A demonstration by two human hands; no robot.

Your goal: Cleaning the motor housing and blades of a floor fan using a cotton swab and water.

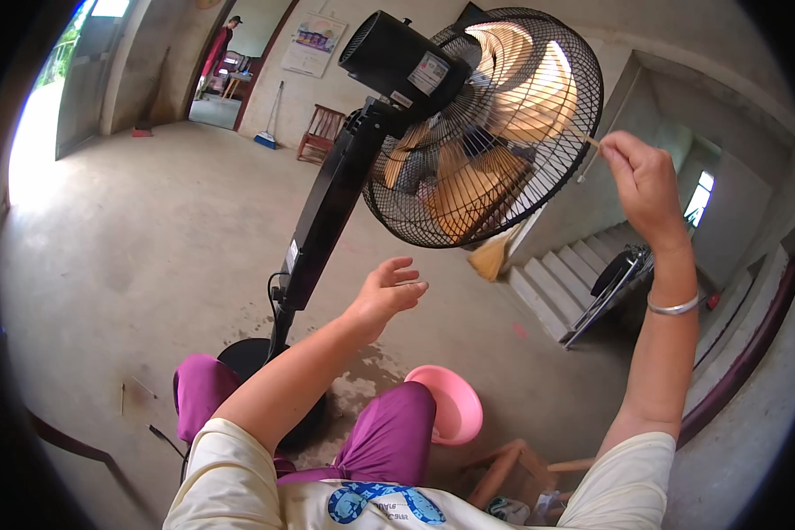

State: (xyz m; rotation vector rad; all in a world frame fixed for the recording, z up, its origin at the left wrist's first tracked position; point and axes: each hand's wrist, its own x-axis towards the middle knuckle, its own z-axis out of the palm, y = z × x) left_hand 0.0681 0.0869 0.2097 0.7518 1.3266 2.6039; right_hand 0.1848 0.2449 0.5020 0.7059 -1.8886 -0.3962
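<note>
Before me stands a black pedestal fan, its head tilted, with a wire grille [397, 228] around translucent amber blades [536, 99]. Between the thumb and fingers of my right hand [646, 185] is a thin, light-coloured stick [592, 141]. Its far end reaches the right rim of the grille; whether it passes between the wires is hard to tell. My left hand [387, 298] is raised below the grille, holding nothing, fingers apart. The fan's black column [331, 212] rises left of that hand from a round base [242, 351], partly hidden by my leg and arm.
A pink plastic basin [460, 404] sits on the floor beside my knee, near a wooden stool [503, 470]. A power plug [154, 430] lies at left. Behind the fan are a straw broom [489, 258] and concrete stairs [556, 285]. A person [218, 53] stands beyond the far doorway.
</note>
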